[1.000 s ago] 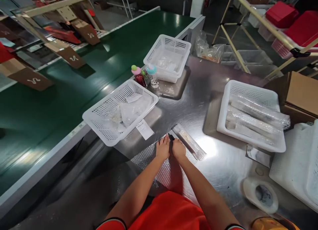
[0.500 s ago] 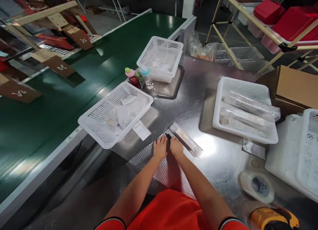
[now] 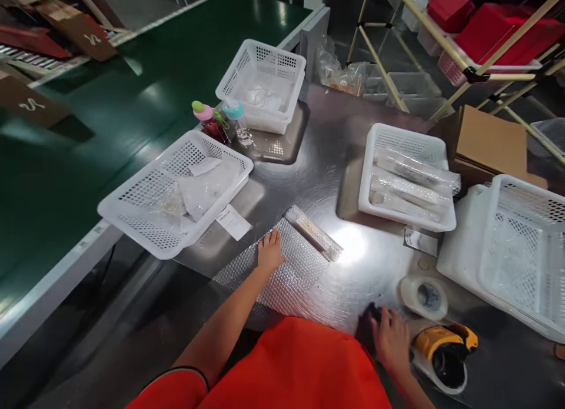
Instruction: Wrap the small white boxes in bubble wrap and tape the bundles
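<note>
My left hand [image 3: 270,253] lies flat with fingers stretched on a sheet of bubble wrap [image 3: 300,256], pressing near its far corner. Along the sheet's right edge rests a slim bubble-wrapped package [image 3: 314,233]. Farther right, close to my body, my right hand [image 3: 392,338] has its fingers curled against a dark object [image 3: 367,322], whose kind is blurred and partly covered. Just right of that hand is a yellow tape dispenser [image 3: 435,341], and a roll of clear tape [image 3: 424,297] lies beyond it.
A white basket with plastic bags [image 3: 132,220] stands at left, another basket [image 3: 286,123] behind it. Two bottles [image 3: 241,126] sit between them. Wrapped packages fill a right-hand basket [image 3: 364,203], beside stacked baskets [image 3: 463,250] and cardboard [image 3: 492,141]. A green conveyor [image 3: 145,115] runs along the left.
My right hand has left the bubble wrap and moved right, beside the tape dispenser. The dark strip between my hands is gone from the sheet. My left hand stays on the wrap; the view has shifted.
</note>
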{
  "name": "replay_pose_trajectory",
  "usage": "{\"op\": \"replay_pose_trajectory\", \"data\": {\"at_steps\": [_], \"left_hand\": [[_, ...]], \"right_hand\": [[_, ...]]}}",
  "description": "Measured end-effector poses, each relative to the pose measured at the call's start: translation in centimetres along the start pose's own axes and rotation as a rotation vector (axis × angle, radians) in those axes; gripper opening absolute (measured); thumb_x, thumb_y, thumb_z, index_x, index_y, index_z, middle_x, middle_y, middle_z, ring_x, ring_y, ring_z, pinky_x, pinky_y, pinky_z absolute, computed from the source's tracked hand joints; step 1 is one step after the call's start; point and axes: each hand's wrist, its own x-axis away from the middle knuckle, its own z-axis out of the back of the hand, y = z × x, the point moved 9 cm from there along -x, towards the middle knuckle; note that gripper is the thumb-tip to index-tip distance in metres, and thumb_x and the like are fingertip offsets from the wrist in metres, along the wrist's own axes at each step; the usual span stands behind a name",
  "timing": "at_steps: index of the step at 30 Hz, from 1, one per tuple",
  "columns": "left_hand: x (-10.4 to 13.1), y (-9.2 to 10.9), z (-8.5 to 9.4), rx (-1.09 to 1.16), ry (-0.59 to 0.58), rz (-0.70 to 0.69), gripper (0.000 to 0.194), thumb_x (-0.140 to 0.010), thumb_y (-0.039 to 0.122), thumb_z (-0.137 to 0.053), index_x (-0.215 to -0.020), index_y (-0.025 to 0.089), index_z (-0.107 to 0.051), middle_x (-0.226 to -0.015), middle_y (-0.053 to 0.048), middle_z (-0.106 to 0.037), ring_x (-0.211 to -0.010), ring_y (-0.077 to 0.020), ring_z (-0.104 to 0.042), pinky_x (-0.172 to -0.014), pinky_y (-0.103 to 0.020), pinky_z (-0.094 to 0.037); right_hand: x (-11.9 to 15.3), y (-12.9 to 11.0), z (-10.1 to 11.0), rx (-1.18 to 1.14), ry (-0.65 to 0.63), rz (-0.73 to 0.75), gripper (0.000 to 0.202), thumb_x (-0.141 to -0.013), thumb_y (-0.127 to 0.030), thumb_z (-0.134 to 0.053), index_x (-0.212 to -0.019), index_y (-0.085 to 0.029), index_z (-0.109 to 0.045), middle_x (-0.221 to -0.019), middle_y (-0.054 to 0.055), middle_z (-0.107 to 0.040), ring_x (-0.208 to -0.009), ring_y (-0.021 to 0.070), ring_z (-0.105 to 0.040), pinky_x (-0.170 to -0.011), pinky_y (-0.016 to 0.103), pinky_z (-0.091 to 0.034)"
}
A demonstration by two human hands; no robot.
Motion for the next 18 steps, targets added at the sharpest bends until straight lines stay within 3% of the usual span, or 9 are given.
{"op": "replay_pose_trajectory", "data": {"at_steps": [1,3,6,8,11,14,16,18], "left_hand": [[0.3,-0.1,-0.1,-0.004,0.014,-0.011,0.091,-0.08,0.036,-0.069,-0.156,0.018,-0.022,-0.164,-0.012,-0.014,-0.146,-0.0342,-0.026,-0.113,-0.048,-0.032],[1.3,-0.7,-0.4,-0.017,0.045,-0.026,0.09,-0.08,0.035,-0.068,-0.155,0.016,-0.023,-0.163,-0.012,-0.017,-0.145,-0.0328,-0.028,-0.113,-0.046,-0.032],[2.8,-1.8,-0.9,-0.054,0.08,-0.052,0.086,-0.081,0.034,-0.065,-0.155,0.016,-0.025,-0.163,-0.011,-0.021,-0.144,-0.0312,-0.031,-0.113,-0.045,-0.033],[3.6,-2.6,-1.4,-0.078,0.08,-0.091,0.084,-0.082,0.033,-0.064,-0.155,0.02,-0.025,-0.163,-0.008,-0.021,-0.144,-0.0305,-0.031,-0.113,-0.045,-0.033],[4.7,-4.7,-2.0,-0.084,0.047,-0.131,0.085,-0.081,0.033,-0.063,-0.155,0.023,-0.024,-0.163,-0.007,-0.02,-0.145,-0.0304,-0.03,-0.114,-0.045,-0.032],[6.0,-8.8,-2.0,-0.074,-0.003,-0.045,0.085,-0.078,0.029,-0.065,-0.154,0.021,-0.028,-0.162,-0.01,-0.023,-0.144,-0.0339,-0.032,-0.113,-0.049,-0.033],[7.0,-11.1,-1.1,-0.011,0.021,0.039,0.084,-0.074,0.022,-0.066,-0.151,0.018,-0.034,-0.161,-0.012,-0.027,-0.143,-0.0372,-0.033,-0.114,-0.052,-0.032],[7.6,-11.1,0.7,0.111,0.132,0.067,0.076,-0.074,0.015,-0.062,-0.146,0.016,-0.041,-0.159,-0.014,-0.03,-0.145,-0.0371,-0.029,-0.117,-0.052,-0.027]], "right_hand": [[-1.9,-2.4,1.4,-0.029,0.084,0.022,0.049,-0.095,-0.039,-0.038,-0.132,-0.008,-0.05,-0.132,0.026,-0.053,-0.125,0.0378,-0.05,-0.1,0.052,-0.043],[-6.8,-8.5,3.7,-0.099,0.115,0.095,0.046,-0.096,-0.034,-0.038,-0.134,-0.011,-0.048,-0.138,0.024,-0.049,-0.131,0.0344,-0.044,-0.103,0.049,-0.04],[-14.0,-17.8,7.2,-0.144,0.059,0.324,0.043,-0.095,-0.025,-0.041,-0.138,-0.019,-0.047,-0.15,0.018,-0.038,-0.141,0.0331,-0.03,-0.11,0.049,-0.032],[-17.2,-21.7,8.2,-0.136,-0.047,0.489,0.04,-0.096,-0.023,-0.042,-0.135,-0.024,-0.05,-0.149,0.015,-0.04,-0.139,0.0321,-0.032,-0.109,0.047,-0.03],[-19.4,-23.2,8.1,-0.121,-0.164,0.578,0.038,-0.098,-0.023,-0.038,-0.133,-0.029,-0.051,-0.133,0.011,-0.054,-0.12,0.0273,-0.049,-0.098,0.04,-0.038],[-19.7,-22.4,7.6,-0.119,-0.169,0.555,0.039,-0.099,-0.025,-0.038,-0.135,-0.031,-0.048,-0.13,0.01,-0.055,-0.112,0.0269,-0.052,-0.091,0.038,-0.041],[-19.4,-22.1,7.3,-0.125,-0.159,0.515,0.039,-0.099,-0.026,-0.037,-0.137,-0.029,-0.046,-0.131,0.011,-0.053,-0.112,0.0278,-0.051,-0.091,0.039,-0.04],[-18.9,-22.2,7.1,-0.138,-0.153,0.453,0.039,-0.099,-0.027,-0.037,-0.138,-0.027,-0.044,-0.128,0.013,-0.054,-0.111,0.0281,-0.052,-0.091,0.041,-0.04]]}}
